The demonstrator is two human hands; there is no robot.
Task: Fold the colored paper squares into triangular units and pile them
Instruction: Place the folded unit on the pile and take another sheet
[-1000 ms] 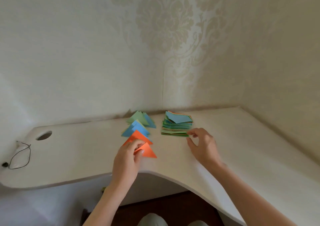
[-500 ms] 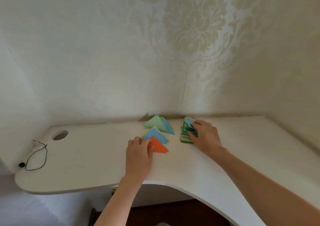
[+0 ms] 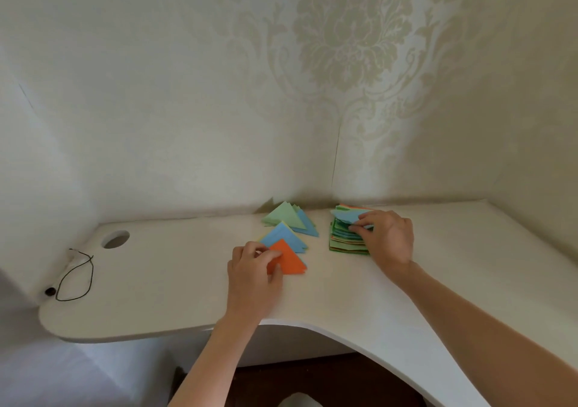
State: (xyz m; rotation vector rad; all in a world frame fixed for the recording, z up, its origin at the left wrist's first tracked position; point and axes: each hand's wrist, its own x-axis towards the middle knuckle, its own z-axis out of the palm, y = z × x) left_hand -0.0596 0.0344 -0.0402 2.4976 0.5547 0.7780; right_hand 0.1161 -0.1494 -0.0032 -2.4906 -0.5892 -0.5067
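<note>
While setting the orange unit (image 3: 286, 258) on the pile at 11 o'clock with left hand (image 3: 253, 278) pinching it, right hand (image 3: 386, 239) gripping the top blue square (image 3: 347, 216) of the stack (image 3: 345, 244) at 1 o'clock, probably fetching the next sheet; next calls for lifting only one.

orange triangle (image 3: 289, 259), blue triangles (image 3: 283, 238), pale green triangle (image 3: 283, 216), cream damask wallpaper (image 3: 344, 47)

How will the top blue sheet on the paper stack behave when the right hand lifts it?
The blue sheet looks thin, so it will probably bend and weigh almost nothing. The stack under it is uneven, with edges sticking out, so neighbouring sheets may slide or lift along. The right hand pinches it at one edge, so the far side will likely droop.
</note>
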